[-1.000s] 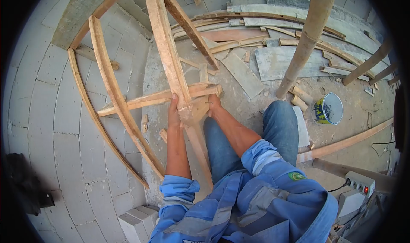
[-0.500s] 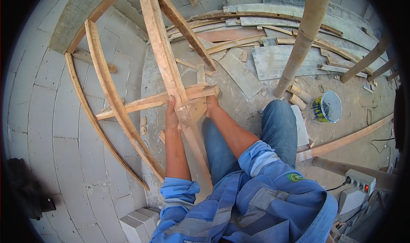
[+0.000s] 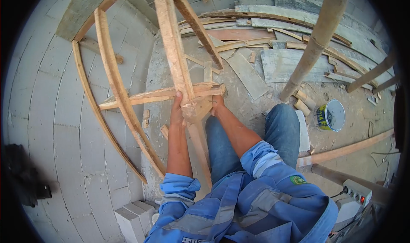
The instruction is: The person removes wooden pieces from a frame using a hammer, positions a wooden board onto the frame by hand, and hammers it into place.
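Observation:
A long wooden beam (image 3: 173,46) runs from the top of the view down to between my hands, its end close to my knees. A rough wooden crosspiece (image 3: 147,98) passes behind it. My left hand (image 3: 177,111) is closed around the beam near its lower end, thumb on the side. On the crosspiece's right end, my right hand (image 3: 217,105) is closed, its fingers mostly hidden behind the wood. A small wooden block (image 3: 200,109) sits at the joint, with what looks like a nail sticking out by my right hand.
Two curved wooden strips (image 3: 112,72) lean along the block wall (image 3: 68,98) at left. Boards and planks (image 3: 286,65) lie piled at the back. A round wooden pole (image 3: 314,46), a bucket (image 3: 334,115) and a power strip (image 3: 358,192) are on the right.
The camera view has turned slightly, so most of the scene sits a little farther right. Both hands keep the same places on the wood.

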The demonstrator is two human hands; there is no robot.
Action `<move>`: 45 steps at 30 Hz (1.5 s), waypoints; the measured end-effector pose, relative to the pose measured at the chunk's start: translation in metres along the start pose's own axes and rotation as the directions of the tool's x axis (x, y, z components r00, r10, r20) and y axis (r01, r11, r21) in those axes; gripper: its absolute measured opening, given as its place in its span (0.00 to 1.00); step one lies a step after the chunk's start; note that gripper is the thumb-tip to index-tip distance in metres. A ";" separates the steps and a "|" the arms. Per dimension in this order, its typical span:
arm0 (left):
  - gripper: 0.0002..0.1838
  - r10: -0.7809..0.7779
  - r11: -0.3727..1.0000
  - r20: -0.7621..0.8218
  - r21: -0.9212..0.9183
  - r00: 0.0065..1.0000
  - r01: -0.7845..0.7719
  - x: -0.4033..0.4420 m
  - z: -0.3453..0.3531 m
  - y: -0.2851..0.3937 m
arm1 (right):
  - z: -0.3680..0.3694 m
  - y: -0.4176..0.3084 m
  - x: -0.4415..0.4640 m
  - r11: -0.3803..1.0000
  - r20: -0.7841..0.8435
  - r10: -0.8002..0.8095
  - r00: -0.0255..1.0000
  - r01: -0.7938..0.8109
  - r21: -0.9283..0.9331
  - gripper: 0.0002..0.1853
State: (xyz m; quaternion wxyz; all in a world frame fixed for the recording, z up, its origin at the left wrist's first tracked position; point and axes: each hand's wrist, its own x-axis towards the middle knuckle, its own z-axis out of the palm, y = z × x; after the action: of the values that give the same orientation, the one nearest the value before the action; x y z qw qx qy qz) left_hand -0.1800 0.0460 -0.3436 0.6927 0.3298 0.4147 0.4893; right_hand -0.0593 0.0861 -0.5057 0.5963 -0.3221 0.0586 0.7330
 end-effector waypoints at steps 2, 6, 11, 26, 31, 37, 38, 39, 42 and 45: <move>0.43 -0.011 1.000 -0.003 -0.001 1.000 0.011 0.008 -0.015 -0.006 | 0.003 -0.003 -0.004 1.000 0.006 0.011 1.000 -0.011 -0.020 0.28; 0.40 -0.027 1.000 0.028 -0.012 0.999 0.028 0.003 -0.012 -0.004 | 0.000 -0.005 0.000 0.998 0.037 0.017 0.999 -0.014 -0.060 0.30; 0.22 0.061 0.995 0.063 0.079 0.996 -0.066 -0.006 -0.017 -0.007 | -0.007 -0.001 0.004 0.995 -0.022 0.019 1.000 -0.021 -0.097 0.29; 0.28 -0.024 0.998 0.060 0.059 0.998 0.021 0.000 -0.027 -0.013 | 0.002 0.000 -0.011 0.994 0.005 0.021 1.000 -0.020 -0.104 0.25; 0.40 0.011 0.999 0.147 0.030 0.989 -0.016 -0.004 -0.014 -0.013 | 0.026 0.002 -0.022 0.989 0.115 -0.147 0.982 0.147 0.010 0.25; 0.43 -0.029 0.998 0.113 0.050 0.993 0.024 -0.010 -0.016 -0.011 | 0.015 0.000 -0.051 0.998 -0.067 -0.035 0.997 0.039 0.055 0.29; 0.43 -0.020 0.998 0.092 0.057 0.996 0.015 -0.009 -0.018 -0.011 | 0.015 0.001 -0.051 0.997 -0.114 -0.031 0.993 0.039 0.071 0.29; 0.43 0.002 0.998 0.106 0.068 0.994 -0.009 -0.006 -0.020 -0.011 | 0.013 0.002 -0.048 0.998 -0.119 -0.023 0.993 0.030 0.052 0.30; 0.43 0.049 0.995 0.124 0.081 0.991 -0.059 0.000 -0.021 -0.015 | 0.000 0.002 -0.046 1.000 -0.130 -0.009 0.991 0.011 0.018 0.32; 0.43 0.052 0.995 0.116 0.082 0.992 -0.062 -0.002 -0.018 -0.012 | -0.003 0.000 -0.044 1.000 -0.120 -0.015 0.993 0.017 0.022 0.33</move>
State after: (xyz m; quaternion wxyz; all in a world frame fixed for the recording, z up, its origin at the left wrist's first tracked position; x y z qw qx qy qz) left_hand -0.1911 0.0412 -0.3613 0.6861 0.3981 0.3855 0.4714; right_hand -0.0548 0.0481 -0.4840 0.6011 -0.3592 0.1000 0.7068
